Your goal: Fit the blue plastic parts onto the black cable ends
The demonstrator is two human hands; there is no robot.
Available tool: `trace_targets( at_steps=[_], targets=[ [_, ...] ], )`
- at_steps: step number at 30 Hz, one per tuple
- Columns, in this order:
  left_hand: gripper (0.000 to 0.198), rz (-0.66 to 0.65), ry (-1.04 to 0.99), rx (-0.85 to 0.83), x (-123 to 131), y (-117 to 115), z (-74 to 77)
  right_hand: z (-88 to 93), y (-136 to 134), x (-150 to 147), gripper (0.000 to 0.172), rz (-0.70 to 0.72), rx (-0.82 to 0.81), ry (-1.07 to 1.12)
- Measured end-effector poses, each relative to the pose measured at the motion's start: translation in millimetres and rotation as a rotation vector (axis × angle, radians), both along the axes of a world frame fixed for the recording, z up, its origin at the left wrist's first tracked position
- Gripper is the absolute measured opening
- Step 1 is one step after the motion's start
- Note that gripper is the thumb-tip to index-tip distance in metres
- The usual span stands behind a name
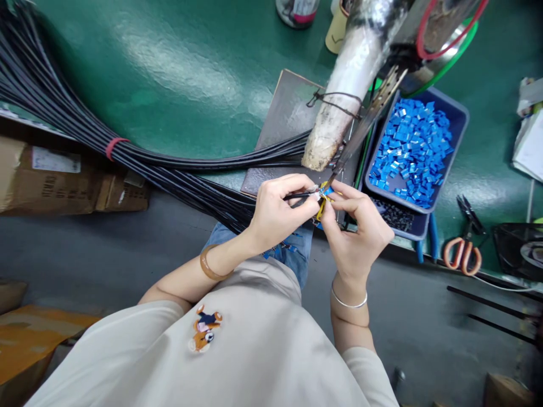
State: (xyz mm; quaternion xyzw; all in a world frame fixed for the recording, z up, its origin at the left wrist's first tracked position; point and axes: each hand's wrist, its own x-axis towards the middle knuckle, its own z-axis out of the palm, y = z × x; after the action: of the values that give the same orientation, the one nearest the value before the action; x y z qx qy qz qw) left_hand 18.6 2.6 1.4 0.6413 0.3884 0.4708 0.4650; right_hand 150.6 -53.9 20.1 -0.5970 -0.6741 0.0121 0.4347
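My left hand (280, 206) is closed on the end of a black cable (297, 195), just over the table's front edge. Fingertips of my right hand (356, 223) pinch a small blue connector (328, 192) right at the cable's end. Yellow bits (321, 210) show between the two hands; whether they are wires or part of a fixture I cannot tell. A slanted metal rod, like a soldering iron (354, 138), comes down from above, its tip close to the fingertips. The exact contact at the joint is hidden by my fingers.
A thick bundle of black cables (169, 169) runs in from the left. A foil-wrapped duct (343, 96) hangs over a dark board (284, 118). To the right are a bin of blue connectors (460, 121), a tray of black parts (396, 217) and orange-handled scissors (462, 254).
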Motion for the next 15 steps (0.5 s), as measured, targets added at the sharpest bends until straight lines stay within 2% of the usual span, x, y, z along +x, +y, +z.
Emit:
trace_targets(
  at_steps=[6,15],
  targets=[
    [0.009,-0.014,-0.040,-0.033,-1.2,-0.2,1.9,5.4,0.1,-1.6,0.013,0.013,0.022,-0.032],
    [0.008,-0.058,-0.019,-0.152,-2.7,-1.3,1.8,-0.2,-3.8,-0.2,0.013,0.014,0.004,-0.053]
  ],
)
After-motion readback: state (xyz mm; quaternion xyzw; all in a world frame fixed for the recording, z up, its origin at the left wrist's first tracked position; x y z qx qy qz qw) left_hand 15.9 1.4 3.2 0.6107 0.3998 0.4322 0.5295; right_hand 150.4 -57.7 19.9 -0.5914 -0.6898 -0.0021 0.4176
